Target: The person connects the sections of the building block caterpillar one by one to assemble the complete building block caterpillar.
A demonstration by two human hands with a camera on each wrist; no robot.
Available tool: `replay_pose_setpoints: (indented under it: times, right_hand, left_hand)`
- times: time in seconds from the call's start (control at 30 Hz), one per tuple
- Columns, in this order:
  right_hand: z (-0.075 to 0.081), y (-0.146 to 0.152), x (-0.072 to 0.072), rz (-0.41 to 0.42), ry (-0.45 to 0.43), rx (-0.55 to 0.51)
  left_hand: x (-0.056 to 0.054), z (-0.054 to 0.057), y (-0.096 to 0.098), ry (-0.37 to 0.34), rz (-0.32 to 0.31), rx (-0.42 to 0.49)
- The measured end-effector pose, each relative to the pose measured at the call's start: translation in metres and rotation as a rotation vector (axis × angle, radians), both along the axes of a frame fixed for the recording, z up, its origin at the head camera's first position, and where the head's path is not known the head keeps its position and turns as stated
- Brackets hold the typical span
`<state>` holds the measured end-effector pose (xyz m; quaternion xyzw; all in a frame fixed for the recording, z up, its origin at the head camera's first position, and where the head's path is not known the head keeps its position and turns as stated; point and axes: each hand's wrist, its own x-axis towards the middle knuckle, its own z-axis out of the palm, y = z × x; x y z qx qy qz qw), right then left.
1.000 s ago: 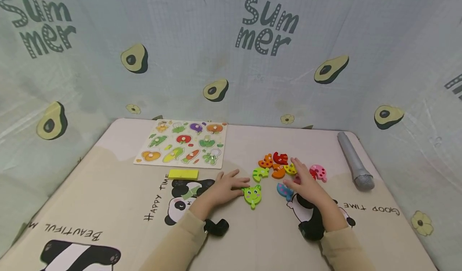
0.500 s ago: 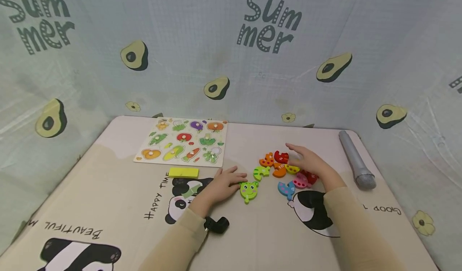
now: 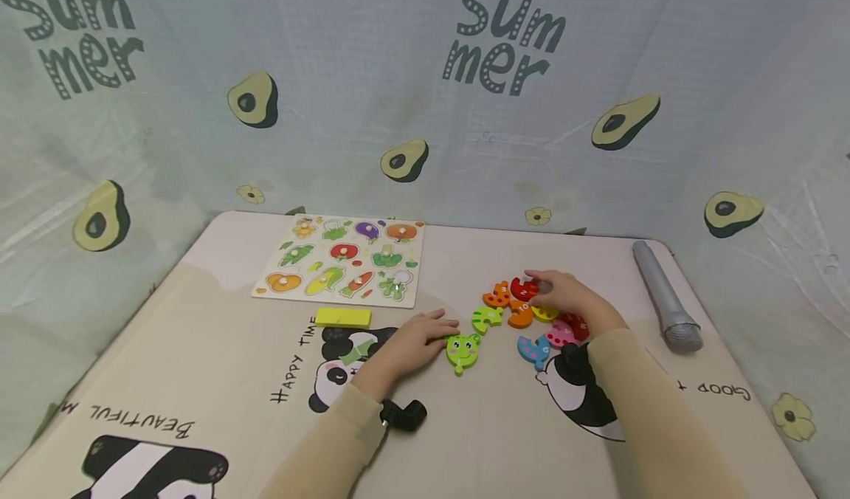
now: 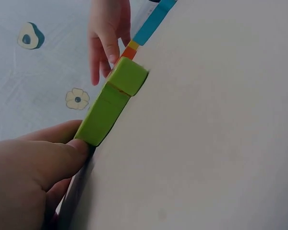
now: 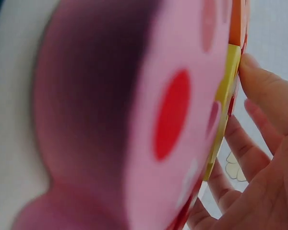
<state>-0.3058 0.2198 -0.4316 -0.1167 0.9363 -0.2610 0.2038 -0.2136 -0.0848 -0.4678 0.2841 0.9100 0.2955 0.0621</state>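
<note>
My left hand (image 3: 413, 348) lies beside a green smiling animal-head puzzle piece (image 3: 462, 353). In the left wrist view, thumb and forefinger hold the edge of this green piece (image 4: 103, 112). My right hand (image 3: 572, 298) reaches over the far side of a cluster of curved puzzle pieces, its fingertips right at a red piece (image 3: 524, 288) marked with a number. Its fingers are spread in the right wrist view, the thumb by a yellow piece (image 5: 223, 96). A pink spotted piece (image 5: 168, 115) fills much of that view. Orange pieces (image 3: 521, 314) and a striped green piece (image 3: 486, 319) lie alongside.
A vegetable peg-puzzle board (image 3: 339, 259) lies at the back left, with a yellow block (image 3: 342, 317) before it. A grey toy microphone (image 3: 667, 300) lies at the right edge. A blue piece (image 3: 533, 350) is nearest in the cluster. Patterned fabric (image 3: 332, 78) hangs behind the table.
My right hand has moved away from me, from over the pink and blue pieces to the red one. My left hand has shifted the green head piece slightly away from me.
</note>
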Motion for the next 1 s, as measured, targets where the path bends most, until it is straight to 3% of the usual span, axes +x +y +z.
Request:
replay_pose_setpoints:
  times: [0.37, 0.63, 1.0]
  right_hand:
    - [0.001, -0.010, -0.004, -0.034, 0.024, 0.067]
    - [-0.002, -0.010, -0.008, -0.050, 0.008, 0.028]
    - [0.002, -0.007, -0.004, -0.050, 0.082, -0.058]
  left_hand:
    - [-0.001, 0.001, 0.000, -0.016, 0.046, 0.021]
    - [-0.004, -0.001, 0.000, -0.026, 0.052, 0.027]
    - [-0.004, -0.003, 0.000, -0.027, 0.052, 0.024]
